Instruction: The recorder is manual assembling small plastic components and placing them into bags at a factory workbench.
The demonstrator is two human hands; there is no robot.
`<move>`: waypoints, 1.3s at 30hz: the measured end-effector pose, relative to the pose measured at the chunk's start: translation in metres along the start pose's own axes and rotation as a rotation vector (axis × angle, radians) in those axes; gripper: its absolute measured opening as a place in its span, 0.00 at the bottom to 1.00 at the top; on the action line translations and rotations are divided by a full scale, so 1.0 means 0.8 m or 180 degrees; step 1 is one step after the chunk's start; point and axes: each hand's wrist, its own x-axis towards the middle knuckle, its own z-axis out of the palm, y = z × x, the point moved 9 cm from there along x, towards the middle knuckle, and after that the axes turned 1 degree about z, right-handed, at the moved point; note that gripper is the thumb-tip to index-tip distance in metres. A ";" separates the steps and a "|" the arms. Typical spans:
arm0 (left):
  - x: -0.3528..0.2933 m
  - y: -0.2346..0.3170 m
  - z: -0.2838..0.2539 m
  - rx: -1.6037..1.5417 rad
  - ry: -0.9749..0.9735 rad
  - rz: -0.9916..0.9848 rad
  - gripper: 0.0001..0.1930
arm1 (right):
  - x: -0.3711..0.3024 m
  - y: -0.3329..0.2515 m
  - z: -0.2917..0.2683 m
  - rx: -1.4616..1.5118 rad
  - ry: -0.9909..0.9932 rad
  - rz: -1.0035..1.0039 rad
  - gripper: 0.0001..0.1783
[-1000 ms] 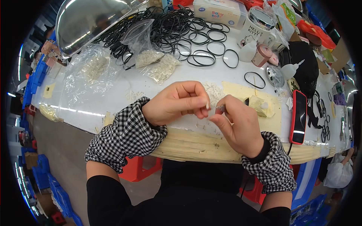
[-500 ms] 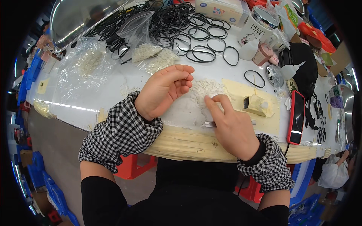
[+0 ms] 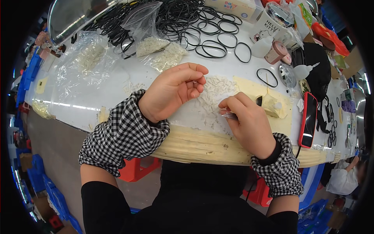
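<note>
Small white pieces [image 3: 215,89] piled loose on white tabletop [image 3: 183,117], left hand [image 3: 171,91] left of pile, half-curled, can't tell if holding anything, right hand [image 3: 249,124] at pile's lower right, fingers closed on slim metallic tool [image 3: 229,115], yellow block [image 3: 275,107] right of pile, black rings [image 3: 171,18] beyond.

Well left of the red phone [image 3: 308,120], I hold my left hand [image 3: 170,93] with its palm turned inward, thumb along the forefinger, the other fingers [image 3: 193,93] loosely curled. My right hand [image 3: 249,124], nearer the phone on that same side, is back-up, thumb and forefinger drawn together; my forearms [image 3: 98,175] slant inward.
</note>
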 end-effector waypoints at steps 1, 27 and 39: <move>0.000 -0.001 0.000 0.0033 0.0026 -0.0001 0.10 | 0.001 0.000 0.003 -0.0028 -0.0064 0.0010 0.11; -0.012 -0.022 0.034 0.0733 -0.0624 -0.0535 0.07 | 0.000 -0.039 -0.046 0.0419 0.1319 -0.0805 0.10; -0.012 -0.017 0.044 0.0937 -0.0712 -0.0226 0.06 | 0.000 -0.030 -0.047 0.0728 0.1199 -0.0361 0.12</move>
